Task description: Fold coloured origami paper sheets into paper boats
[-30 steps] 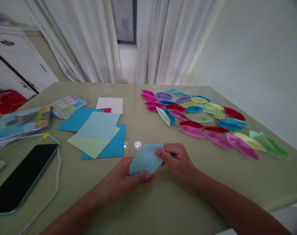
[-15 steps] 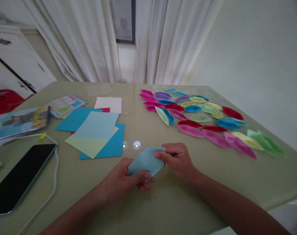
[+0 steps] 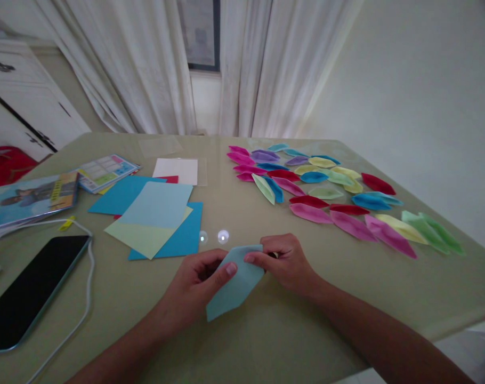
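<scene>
A light blue folded paper [image 3: 235, 288] is held over the near part of the table, its lower left corner pointing down toward me. My left hand [image 3: 198, 282] grips its upper left edge, thumb on the face and fingers behind, out of sight. At the right end, my right hand [image 3: 284, 261] pinches the paper's upper corner between thumb and curled index finger. Left of my hands lies a loose pile of square sheets, with a light blue sheet [image 3: 158, 202] over a pale yellow-green sheet [image 3: 146, 240] and darker blue sheets [image 3: 186, 242].
Many folded paper pieces, such as a pink one [image 3: 352, 226] and a red one [image 3: 378, 184], spread over the table's right side. On the left are a black-screened phone [image 3: 32, 293], a white cable [image 3: 89, 282], a picture booklet [image 3: 34, 200] and a white sheet [image 3: 178, 169].
My left thumb and fingers have shifted from the paper's lower edge to its upper left edge. The paper has tilted, its left end now lower. My right hand keeps its pinch, slightly further left.
</scene>
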The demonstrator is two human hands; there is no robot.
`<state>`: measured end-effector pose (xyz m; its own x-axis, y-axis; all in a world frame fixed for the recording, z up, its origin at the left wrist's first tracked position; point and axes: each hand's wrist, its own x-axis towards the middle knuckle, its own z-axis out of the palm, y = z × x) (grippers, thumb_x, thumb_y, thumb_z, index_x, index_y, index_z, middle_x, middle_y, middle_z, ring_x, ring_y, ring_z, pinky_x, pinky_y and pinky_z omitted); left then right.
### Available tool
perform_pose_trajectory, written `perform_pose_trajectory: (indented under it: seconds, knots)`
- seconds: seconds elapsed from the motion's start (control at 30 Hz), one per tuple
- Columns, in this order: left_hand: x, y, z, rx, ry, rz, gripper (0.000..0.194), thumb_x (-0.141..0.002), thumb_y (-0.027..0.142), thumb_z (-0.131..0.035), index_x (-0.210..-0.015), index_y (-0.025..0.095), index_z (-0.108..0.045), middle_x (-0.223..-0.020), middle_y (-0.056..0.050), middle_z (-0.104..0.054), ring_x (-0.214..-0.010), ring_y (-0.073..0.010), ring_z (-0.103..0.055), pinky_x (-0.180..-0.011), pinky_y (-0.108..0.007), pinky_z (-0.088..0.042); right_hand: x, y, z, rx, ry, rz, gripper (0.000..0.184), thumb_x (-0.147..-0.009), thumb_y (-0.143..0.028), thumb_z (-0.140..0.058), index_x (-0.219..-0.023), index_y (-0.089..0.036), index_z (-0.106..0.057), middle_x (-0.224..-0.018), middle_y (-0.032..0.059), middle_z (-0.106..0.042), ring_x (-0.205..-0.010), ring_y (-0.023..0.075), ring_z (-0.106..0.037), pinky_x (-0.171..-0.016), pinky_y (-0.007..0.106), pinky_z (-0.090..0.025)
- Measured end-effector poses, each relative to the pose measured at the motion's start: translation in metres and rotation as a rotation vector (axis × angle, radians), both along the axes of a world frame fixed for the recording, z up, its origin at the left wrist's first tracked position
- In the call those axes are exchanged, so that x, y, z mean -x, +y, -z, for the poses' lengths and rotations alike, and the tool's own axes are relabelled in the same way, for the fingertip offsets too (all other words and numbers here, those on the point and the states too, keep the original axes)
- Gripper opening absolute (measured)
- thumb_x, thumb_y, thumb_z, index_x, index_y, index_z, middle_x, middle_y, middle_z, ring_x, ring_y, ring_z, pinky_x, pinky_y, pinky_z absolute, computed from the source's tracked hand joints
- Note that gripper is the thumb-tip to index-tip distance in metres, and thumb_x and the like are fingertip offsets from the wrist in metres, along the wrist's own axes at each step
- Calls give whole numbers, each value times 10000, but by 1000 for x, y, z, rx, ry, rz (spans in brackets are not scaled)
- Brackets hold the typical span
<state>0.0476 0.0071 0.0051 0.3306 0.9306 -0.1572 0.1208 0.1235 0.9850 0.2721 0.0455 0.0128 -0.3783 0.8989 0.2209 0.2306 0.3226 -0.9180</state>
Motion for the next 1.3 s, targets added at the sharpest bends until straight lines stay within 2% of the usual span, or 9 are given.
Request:
perform_pose_trajectory:
  seconds: [0.13, 0.3, 0.37, 0.43, 0.57, 0.63, 0.73, 0.93, 1.3]
  knots:
    - [-1, 1, -1, -10, 54, -64, 398, -940, 560, -691, -975, 179, -800, -819, -28, -723, -674, -144, -580, -565, -220, -430, 0, -3, 1, -3, -18, -12, 550, -976, -419, -715, -521, -179, -522, -519, -48, -428, -491, 83, -377, -499, 256, -283]
    - [-4, 4, 0, 106, -9, -26, 367, -855, 524, -795, -965, 176, -750, -794, -18, -722, -688, -184, -677, -602, -264, -563, -1, 0, 0, 49, 55, 167, 572, -989, -482, -667, -535, -184, -488, -545, -43, -383, -521, 94, -346, -494, 266, -266]
    - [-3, 6, 0, 128, -21, -7, 354, -859, 514, -792, -921, 171, -732, -765, -22, -727, -679, -196, -704, -598, -277, -583, -1, 3, 0, 116, 92, 145, 543, -964, -523, -687, -570, -180, -538, -572, -35, -405, -541, 100, -358, -493, 264, -266]
    - [-1, 8, 0, 117, -36, -41, 360, -865, 487, -799, -1023, 176, -708, -781, -21, -749, -678, -202, -730, -602, -284, -600, -1, 7, 1, 173, 140, 123, 513, -939, -546, -713, -606, -175, -588, -586, -32, -422, -545, 100, -359, -485, 261, -261]
    - [6, 14, 5, -28, -90, -195, 544, -903, 414, -792, -1344, 218, -542, -814, 4, -789, -733, -200, -781, -716, -311, -642, -3, 15, 6, 228, 254, 239, 431, -897, -543, -768, -693, -173, -685, -551, -46, -432, -497, 89, -353, -447, 245, -245]
    - [9, 16, 10, -133, -68, -244, 514, -909, 412, -791, -1331, 219, -572, -877, -16, -809, -794, -209, -799, -782, -331, -652, -4, 20, 8, 233, 285, 273, 360, -862, -533, -805, -867, -175, -760, -564, -48, -491, -478, 88, -382, -431, 233, -271]
    - [14, 18, 16, -272, 46, -291, 442, -911, 432, -789, -1281, 214, -681, -1014, -55, -823, -853, -225, -808, -837, -350, -656, -5, 25, 10, 224, 308, 283, 404, -842, -497, -829, -1093, -189, -762, -594, -66, -513, -466, 85, -421, -419, 220, -318]
    - [17, 16, 13, -403, 196, -344, 468, -978, 403, -706, -1419, 255, -664, -944, -17, -832, -857, -202, -811, -856, -317, -647, -3, 26, 11, 236, 330, 276, 364, -863, -448, -817, -1096, -212, -666, -607, -95, -514, -463, 84, -482, -431, 200, -378]
    - [13, 22, 5, -340, 17, -382, 181, -914, 332, -748, -1009, 197, -673, -818, -28, -806, -766, -206, -802, -742, -316, -659, -3, 27, 14, 242, 334, 239, 362, -871, -442, -818, -1082, -243, -600, -771, -64, -628, -531, 95, -602, -510, 219, -457]
